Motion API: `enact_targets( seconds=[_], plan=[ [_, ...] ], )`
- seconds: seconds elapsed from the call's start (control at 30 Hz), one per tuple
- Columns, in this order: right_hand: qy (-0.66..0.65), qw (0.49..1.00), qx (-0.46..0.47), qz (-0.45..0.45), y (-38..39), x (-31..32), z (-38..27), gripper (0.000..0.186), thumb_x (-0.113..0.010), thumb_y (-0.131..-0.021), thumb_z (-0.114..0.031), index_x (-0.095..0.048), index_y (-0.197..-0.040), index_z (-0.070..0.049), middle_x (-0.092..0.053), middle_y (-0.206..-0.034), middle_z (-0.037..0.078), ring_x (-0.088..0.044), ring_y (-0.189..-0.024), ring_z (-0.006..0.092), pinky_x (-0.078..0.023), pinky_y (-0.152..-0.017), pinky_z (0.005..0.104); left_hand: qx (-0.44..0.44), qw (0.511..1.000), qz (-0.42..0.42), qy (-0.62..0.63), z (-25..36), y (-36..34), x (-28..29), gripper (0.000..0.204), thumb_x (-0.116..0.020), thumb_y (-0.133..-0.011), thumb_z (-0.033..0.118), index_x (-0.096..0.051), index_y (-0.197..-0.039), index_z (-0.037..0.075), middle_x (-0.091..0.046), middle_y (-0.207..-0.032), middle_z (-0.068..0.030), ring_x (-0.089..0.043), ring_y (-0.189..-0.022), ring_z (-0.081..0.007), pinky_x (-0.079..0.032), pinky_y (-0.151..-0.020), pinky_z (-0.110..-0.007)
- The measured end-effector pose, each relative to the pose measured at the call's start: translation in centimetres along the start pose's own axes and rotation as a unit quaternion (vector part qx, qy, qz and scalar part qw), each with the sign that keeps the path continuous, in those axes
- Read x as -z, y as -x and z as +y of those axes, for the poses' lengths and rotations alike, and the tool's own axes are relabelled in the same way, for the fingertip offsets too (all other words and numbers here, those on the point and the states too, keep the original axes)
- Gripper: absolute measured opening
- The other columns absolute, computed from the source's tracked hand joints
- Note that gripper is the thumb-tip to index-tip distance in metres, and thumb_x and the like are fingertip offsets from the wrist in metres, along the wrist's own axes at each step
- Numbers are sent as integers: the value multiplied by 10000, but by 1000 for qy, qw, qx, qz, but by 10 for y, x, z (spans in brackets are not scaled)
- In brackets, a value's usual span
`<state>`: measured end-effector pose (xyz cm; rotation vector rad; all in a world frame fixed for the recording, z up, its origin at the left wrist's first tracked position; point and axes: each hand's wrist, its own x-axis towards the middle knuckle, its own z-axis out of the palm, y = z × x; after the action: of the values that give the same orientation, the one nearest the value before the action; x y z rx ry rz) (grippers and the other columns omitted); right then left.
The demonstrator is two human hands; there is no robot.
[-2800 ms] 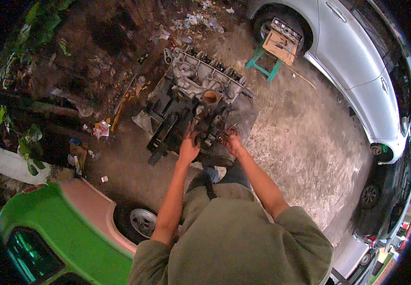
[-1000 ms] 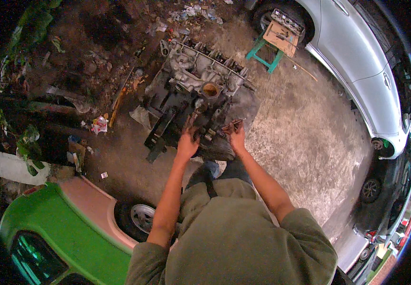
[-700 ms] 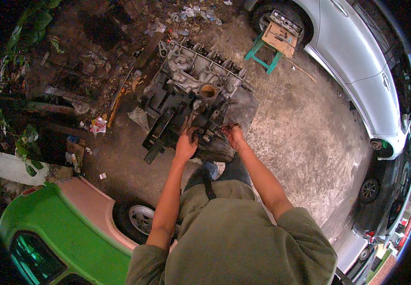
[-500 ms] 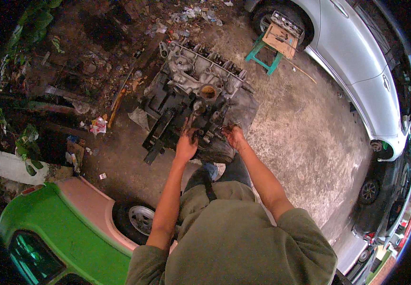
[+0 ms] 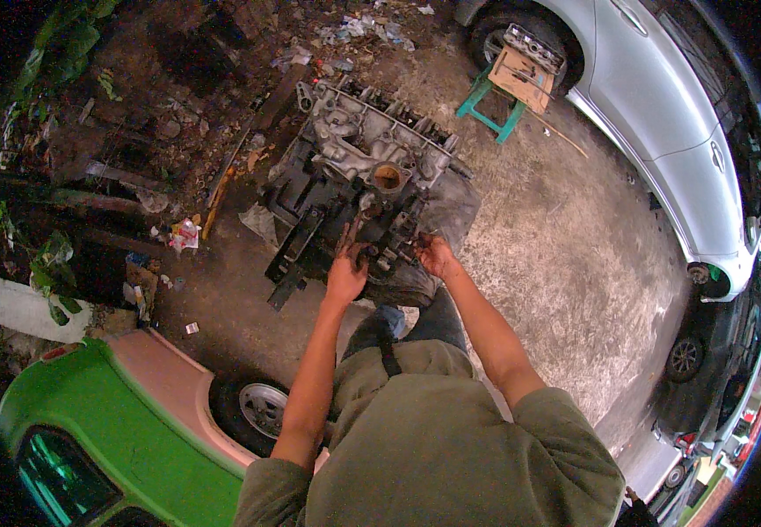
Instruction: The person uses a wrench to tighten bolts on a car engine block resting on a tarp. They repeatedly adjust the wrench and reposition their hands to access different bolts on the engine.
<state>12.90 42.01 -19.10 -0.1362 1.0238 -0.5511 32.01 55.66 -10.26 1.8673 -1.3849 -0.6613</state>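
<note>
An engine (image 5: pixel 354 132), silvery on top and grimy black below, stands just beyond my legs, with a round open port near its middle. My left hand (image 5: pixel 347 268) rests on its dark lower section, two fingers stretched forward along the metal and the thumb toward a dark part. At the right of that section, my right hand (image 5: pixel 433 255) has its fingers bent and pinched on something small and dark that I cannot make out; the fingertips are partly hidden against the engine.
A silver car (image 5: pixel 662 114) fills the right edge, beside a green stool (image 5: pixel 477 101) bearing a board (image 5: pixel 521 83) and a metal part (image 5: pixel 532 46). A dark car (image 5: pixel 688 351) is behind it. A green and pink car body (image 5: pixel 117 413) is lower left; litter and plants line the left.
A second ago a thin dark piece showed crosswise in my right fingers; now it is hard to see and that hand is turned slightly. My left hand stays on the engine with little movement.
</note>
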Motion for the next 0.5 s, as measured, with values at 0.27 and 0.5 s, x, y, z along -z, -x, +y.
enact_targets(
  seconds=[0.27, 0.5],
  plan=[
    [0, 1000, -7, -5, -11, 5, 2, 230, -375, -968, -131, -547, -1050, -3, -608, -954, 137, -599, -786, 255, -556, -710, 341, 0, 1000, -22, 17, -6, -1, -1, 395, -555, -774, -54, -552, -1167, -12, -271, -1531, -141, -208, -1424, -338, -256, -1128, -380],
    [10, 990, 141, 7, -4, -1, 19, 157, -468, -952, -108, -529, -1068, -22, -603, -954, 120, -622, -807, 269, -577, -688, 389, 6, 1000, 4, 9, -8, 1, -5, 333, -577, -812, 38, -572, -1144, 16, -370, -1431, -229, -367, -1315, -385, -371, -1038, -428]
  ],
)
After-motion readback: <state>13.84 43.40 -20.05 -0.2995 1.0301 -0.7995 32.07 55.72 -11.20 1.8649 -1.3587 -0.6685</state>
